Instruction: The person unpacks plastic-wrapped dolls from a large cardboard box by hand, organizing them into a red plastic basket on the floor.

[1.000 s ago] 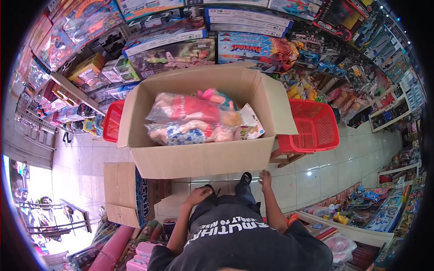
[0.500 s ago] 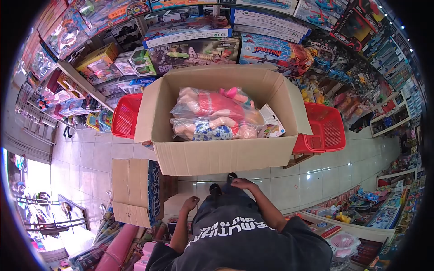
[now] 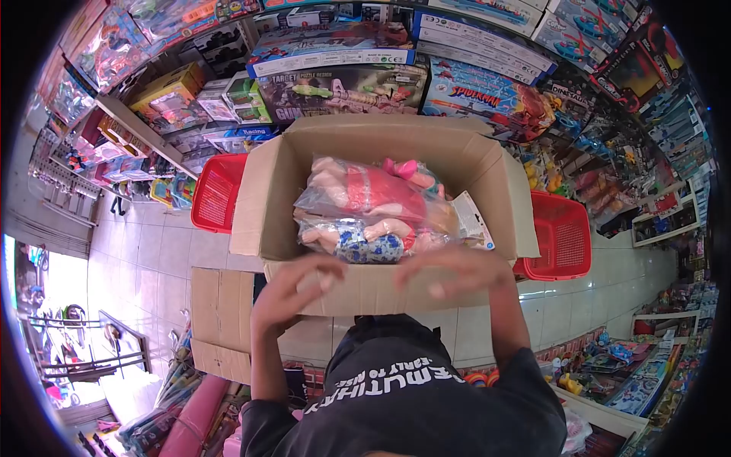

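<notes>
A large open cardboard box stands in front of me, its flaps folded outward. Inside lie dolls in clear plastic bags: one in a red outfit and one in blue floral clothing. A white packaged card leans at the right inside, with a pink item behind the dolls. Over the near left edge of the box hovers my left hand, fingers curved, thumb apart, holding nothing. My right hand, slightly blurred, is above the near right edge, fingers spread and nothing in it.
Red plastic baskets flank the box, one on the left and one on the right. A second cardboard box sits on the tiled floor at lower left. Shelves of boxed toys rise behind.
Both hands have come up and forward from beside my body to the near edge of the box. My body has leaned closer to it. The dolls look unmoved inside.
</notes>
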{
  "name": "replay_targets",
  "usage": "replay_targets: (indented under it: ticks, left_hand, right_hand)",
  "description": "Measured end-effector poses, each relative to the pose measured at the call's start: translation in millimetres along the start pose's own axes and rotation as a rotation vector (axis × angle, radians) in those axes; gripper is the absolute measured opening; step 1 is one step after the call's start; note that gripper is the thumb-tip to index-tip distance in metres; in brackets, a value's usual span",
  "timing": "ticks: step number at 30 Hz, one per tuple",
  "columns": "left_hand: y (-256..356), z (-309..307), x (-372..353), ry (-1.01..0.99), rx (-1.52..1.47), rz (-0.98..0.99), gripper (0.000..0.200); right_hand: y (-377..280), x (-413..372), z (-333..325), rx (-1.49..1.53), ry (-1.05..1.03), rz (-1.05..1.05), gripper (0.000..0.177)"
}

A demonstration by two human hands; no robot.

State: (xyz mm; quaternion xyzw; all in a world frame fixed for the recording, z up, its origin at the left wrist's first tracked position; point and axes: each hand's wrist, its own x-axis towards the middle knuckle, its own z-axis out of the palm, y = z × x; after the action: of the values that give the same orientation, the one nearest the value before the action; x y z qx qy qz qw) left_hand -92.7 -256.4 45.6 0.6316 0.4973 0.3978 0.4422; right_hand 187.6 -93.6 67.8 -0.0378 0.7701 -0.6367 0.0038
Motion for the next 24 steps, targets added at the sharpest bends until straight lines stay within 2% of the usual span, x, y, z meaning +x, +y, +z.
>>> replay_targets:
  ticks: [1, 2, 4, 8, 10, 13, 15, 17, 19, 22, 24]
  left_hand:
    - [-1.7, -1.9, 18.4, 0.114, 0.065, 0.045, 0.027]
    - [-4.8, -2.2, 36.0, 0.116, 0.067, 0.044, 0.027]
    - [-16.0, 0.9, 66.0, 0.308, 0.439, 0.161, 0.026]
    - [-47.1, 13.0, 91.9, 0.271, 0.514, 0.086, 0.025]
    - [-64.9, 23.2, 93.9, 0.282, 0.556, 0.05, 0.023]
    - [-81.1, 31.8, 93.6, 0.219, 0.603, -0.017, 0.02]
    - [-83.2, 35.4, 93.5, 0.252, 0.604, 0.019, 0.018]
    - [-76.4, 32.0, 96.2, 0.212, 0.476, -0.059, 0.018]
    - [-77.5, 32.2, 97.1, 0.2, 0.468, -0.072, 0.019]
    - [-83.7, 31.8, 94.7, 0.188, 0.496, -0.094, 0.021]
    - [-86.4, 29.9, 95.6, 0.19, 0.53, -0.104, 0.022]
  right_hand:
    - [4.4, 8.7, -12.4, -0.104, 0.151, 0.113, 0.051]
    - [12.5, 19.8, -23.0, -0.205, 0.301, 0.226, 0.053]
    - [62.3, 33.4, -47.3, -0.633, 0.421, 0.171, 0.06]
    - [126.8, 48.0, -71.1, -0.754, 0.328, 0.272, 0.07]
    - [151.3, 53.6, -71.2, -0.971, 0.342, 0.272, 0.08]
    - [157.9, 58.5, -75.3, -0.919, 0.376, 0.227, 0.085]
    - [160.4, 64.1, -75.8, -0.896, 0.383, 0.243, 0.086]
    - [160.3, 69.0, -75.5, -0.873, 0.395, 0.262, 0.088]
    - [153.8, 72.1, -76.6, -0.944, 0.288, 0.35, 0.084]
    - [149.0, 64.1, -79.6, -1.013, 0.227, 0.302, 0.079]
    - [139.6, 55.2, -86.7, -1.004, 0.264, 0.273, 0.075]
